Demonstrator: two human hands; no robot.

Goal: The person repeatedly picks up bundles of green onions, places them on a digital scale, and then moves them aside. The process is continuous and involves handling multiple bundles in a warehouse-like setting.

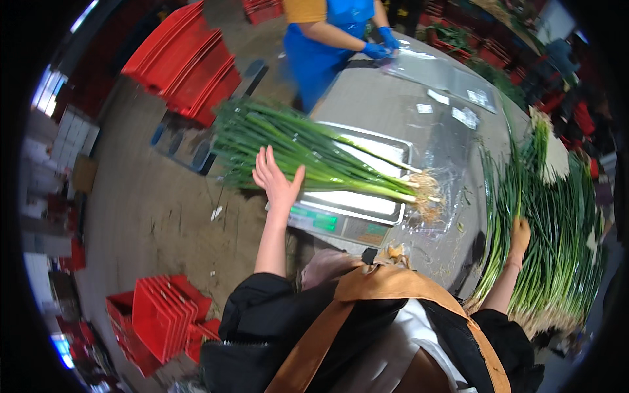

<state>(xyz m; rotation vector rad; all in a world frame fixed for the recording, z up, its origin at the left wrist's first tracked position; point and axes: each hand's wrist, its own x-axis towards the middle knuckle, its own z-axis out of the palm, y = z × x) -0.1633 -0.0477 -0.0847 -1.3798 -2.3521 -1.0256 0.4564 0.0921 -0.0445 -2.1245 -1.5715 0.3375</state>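
A bundle of green onions (314, 157) lies across a digital weighing scale (344, 231). The stringy roots hang past the pan's right side, and the green tops reach beyond its left. My left hand (276, 179), fingers spread, is at the leaves on the near left side of the bundle; whether it presses on them is hard to tell. Off to the right, my right hand (520, 238) is closed around a green onion stalk (517, 186) that points away from me. Beneath it spreads a large pile of green onions (555, 255), roots towards me.
Across the grey table (393, 98), a co-worker in a blue apron (314, 59) handles clear plastic bags (432, 73) with blue gloves. Labels (425, 108) lie nearby. Stacked red crates (186, 64) stand far left, beside a dark trolley (182, 147). More red crates (162, 314) sit near left.
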